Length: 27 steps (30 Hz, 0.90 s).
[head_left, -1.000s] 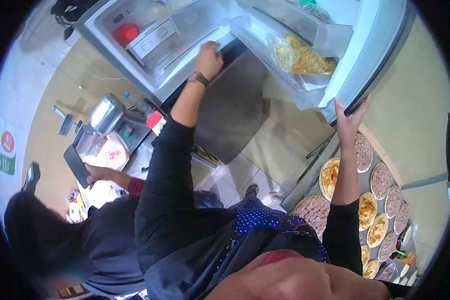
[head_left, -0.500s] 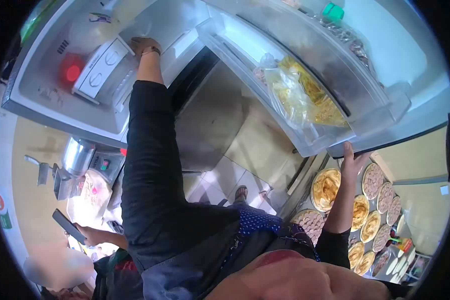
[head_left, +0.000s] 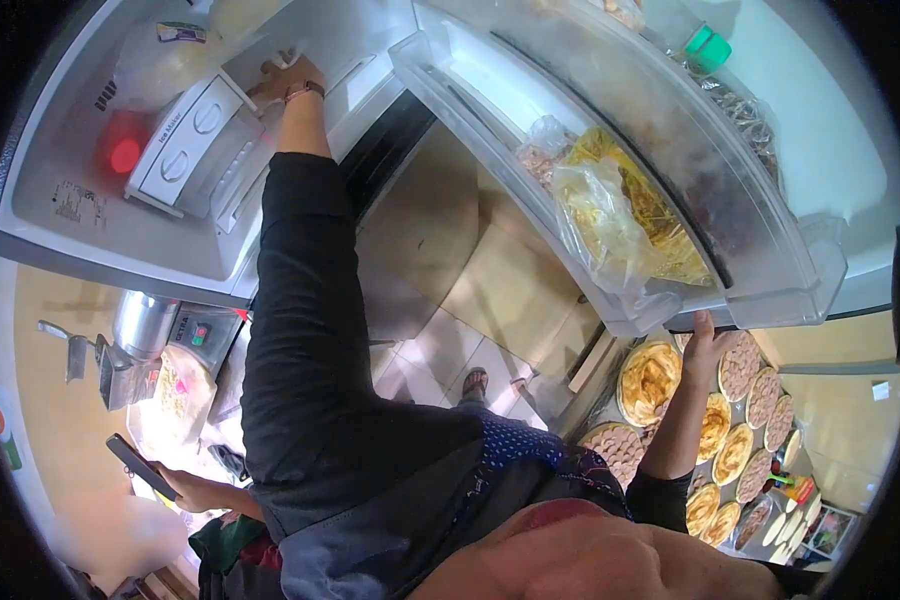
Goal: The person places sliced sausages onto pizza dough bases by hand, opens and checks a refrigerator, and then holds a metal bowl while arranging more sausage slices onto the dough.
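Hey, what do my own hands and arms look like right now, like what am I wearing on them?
Both hands are gloveless. Your left hand has a narrow, dark band at the wrist; your right hand shows nothing at the wrist. The left sleeve is black and creased, ending on the forearm; the right sleeve is black too.

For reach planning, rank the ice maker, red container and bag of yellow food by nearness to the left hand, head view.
1. Ice maker, just left of the left hand.
2. Red container, farther left, past it.
3. Bag of yellow food, off right, in the door shelf.
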Tool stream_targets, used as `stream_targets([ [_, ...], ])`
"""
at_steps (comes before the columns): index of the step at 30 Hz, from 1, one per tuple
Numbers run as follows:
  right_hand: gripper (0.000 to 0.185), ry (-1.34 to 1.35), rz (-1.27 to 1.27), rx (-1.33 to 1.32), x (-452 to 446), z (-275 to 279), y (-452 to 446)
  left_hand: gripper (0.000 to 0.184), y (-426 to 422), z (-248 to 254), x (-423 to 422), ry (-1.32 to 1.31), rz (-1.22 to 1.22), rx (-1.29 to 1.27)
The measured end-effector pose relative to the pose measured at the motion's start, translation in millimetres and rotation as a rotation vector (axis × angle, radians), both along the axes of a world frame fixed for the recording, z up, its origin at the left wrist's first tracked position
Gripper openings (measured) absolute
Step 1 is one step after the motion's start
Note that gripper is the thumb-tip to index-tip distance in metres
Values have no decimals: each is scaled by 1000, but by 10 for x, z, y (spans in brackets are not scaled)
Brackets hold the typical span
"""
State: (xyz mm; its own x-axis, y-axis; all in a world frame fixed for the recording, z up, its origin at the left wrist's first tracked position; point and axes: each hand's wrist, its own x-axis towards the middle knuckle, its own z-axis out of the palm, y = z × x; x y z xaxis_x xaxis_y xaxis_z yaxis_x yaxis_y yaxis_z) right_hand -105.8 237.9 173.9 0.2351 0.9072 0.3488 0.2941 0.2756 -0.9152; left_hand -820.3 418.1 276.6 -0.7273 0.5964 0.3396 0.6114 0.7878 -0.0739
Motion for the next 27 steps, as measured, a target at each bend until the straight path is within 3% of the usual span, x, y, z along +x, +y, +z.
stream_targets([
  [4,78,-155,-56,66,33,-35,6,64,-60,-123,-298,102,91,133],
  [6,72,-58,-32,29,5,-15,-6,62,18,-336,-750,191,142,153],
  [7,70,-26,-25,17,-13,-10,-9,61,213,-580,-1180,148,70,378],
  [9,66,-27,-7,61,-22,3,-10,59,246,-577,-1201,96,-7,606],
  [11,65,-72,-14,111,-106,87,-18,56,-103,-139,-536,110,87,32],
  [12,64,-113,-18,155,-132,116,-25,57,-107,-98,-437,95,90,-90],
  [14,66,14,-92,78,-102,37,-19,59,-133,-4,-326,36,94,-145],
  [16,72,-190,-170,69,-274,170,-97,61,-181,108,-184,-15,95,-165],
  [18,83,100,-42,-69,-564,502,-245,63,-158,144,-178,-52,92,-174],
  [21,111,19,38,-116,-658,533,-323,69,-31,84,-309,-16,-57,-160],
  [23,117,-103,12,151,-861,650,-478,76,145,-61,-625,-109,-333,19],
  [26,114,-262,169,188,-931,819,-899,62,37,-302,-1111,-1034,-798,353],
  [27,109,-309,233,409,-942,765,-982,60,-720,89,-258,-1112,-690,637],
])
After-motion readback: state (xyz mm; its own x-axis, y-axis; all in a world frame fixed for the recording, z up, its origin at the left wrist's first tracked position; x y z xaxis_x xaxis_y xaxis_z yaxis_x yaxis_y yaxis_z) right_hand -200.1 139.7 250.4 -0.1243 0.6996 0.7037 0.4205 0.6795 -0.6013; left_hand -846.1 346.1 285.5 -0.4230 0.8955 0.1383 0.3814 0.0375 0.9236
